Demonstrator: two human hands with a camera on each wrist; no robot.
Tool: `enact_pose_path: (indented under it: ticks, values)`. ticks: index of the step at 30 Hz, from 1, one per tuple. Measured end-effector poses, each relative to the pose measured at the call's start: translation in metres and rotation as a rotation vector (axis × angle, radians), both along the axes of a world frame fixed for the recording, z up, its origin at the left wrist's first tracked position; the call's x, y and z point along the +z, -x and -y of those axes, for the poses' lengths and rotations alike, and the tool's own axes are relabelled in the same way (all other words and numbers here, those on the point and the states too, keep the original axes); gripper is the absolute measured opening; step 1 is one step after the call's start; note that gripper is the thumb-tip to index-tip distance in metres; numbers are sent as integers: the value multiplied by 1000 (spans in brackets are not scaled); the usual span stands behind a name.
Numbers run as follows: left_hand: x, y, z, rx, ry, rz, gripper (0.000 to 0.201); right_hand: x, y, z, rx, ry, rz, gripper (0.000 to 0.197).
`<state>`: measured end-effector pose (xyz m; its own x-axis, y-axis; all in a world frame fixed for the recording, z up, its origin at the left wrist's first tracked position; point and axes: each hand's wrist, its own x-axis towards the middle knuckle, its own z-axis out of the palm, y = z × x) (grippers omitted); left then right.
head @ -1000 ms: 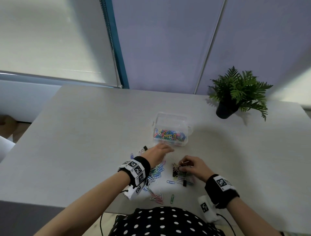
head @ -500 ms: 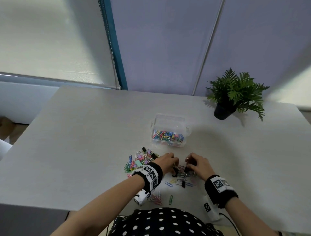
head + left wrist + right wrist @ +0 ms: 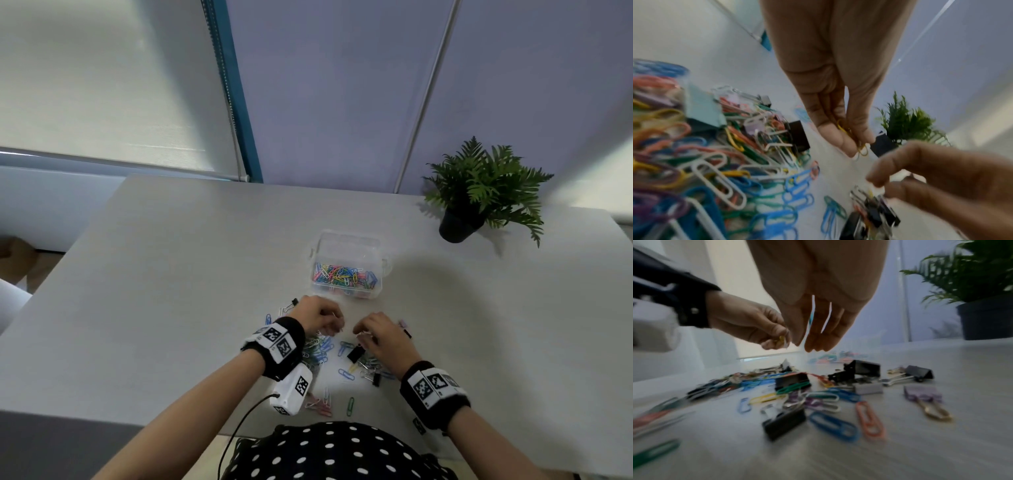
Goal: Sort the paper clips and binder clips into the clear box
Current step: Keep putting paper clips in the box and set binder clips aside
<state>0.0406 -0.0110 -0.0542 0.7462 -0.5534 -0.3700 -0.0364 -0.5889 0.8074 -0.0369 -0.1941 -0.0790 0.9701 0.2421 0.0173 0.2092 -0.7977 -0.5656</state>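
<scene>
The clear box (image 3: 346,245) stands mid-table with coloured paper clips lying in its near part. In front of it a heap of loose paper clips (image 3: 318,347) and black binder clips (image 3: 354,354) is spread on the table. My left hand (image 3: 856,146) hovers just above the heap and pinches yellow paper clips (image 3: 844,129) between thumb and fingers. My right hand (image 3: 805,345) hangs close beside it, over the binder clips (image 3: 865,368), with its fingers loosely curled downward. I see nothing held in them.
A potted fern (image 3: 479,192) stands at the back right of the grey table (image 3: 171,274). More clips (image 3: 325,404) lie near the table's front edge. A purple binder clip (image 3: 923,395) sits at the right of the spread.
My left hand came back from near the box to the heap and now holds yellow paper clips just above it. My right hand stayed over the binder clips and lifted slightly.
</scene>
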Motion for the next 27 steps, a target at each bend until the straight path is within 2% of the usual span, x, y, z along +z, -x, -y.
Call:
enact_pose_path:
  ticks: [2,4,7,8,10,13,16,19,21,23,25,27]
  values:
    - [4,-3,-13,53,29,-45,13,3,11,-12,229,-8,-36,13]
    - [6,-4,-26,75,34,-90,12,3,25,-26,530,81,-44,23]
    - [6,-3,-43,115,47,-129,13,-5,38,-41,917,295,80,39]
    - [6,-2,-47,128,52,-136,13,-9,40,-43,1010,383,124,43]
    - [5,0,-53,142,51,-142,14,-21,43,-43,1087,489,169,50]
    - [2,1,-59,157,31,-145,15,-36,44,-31,1075,533,210,48]
    - [-1,1,-61,164,20,-154,16,-35,39,-9,917,601,263,42]
    - [-2,-1,-57,176,35,-164,15,-29,31,0,780,516,337,43]
    - [-1,-4,-50,178,47,-164,12,-26,27,-4,720,458,383,31]
    - [1,-7,-44,169,50,-165,8,-26,22,-10,667,445,371,8]
    - [0,-10,-38,164,35,-155,18,-28,19,-15,624,433,282,18]
    - [-1,-14,-32,157,29,-148,19,-27,16,-18,544,440,218,18]
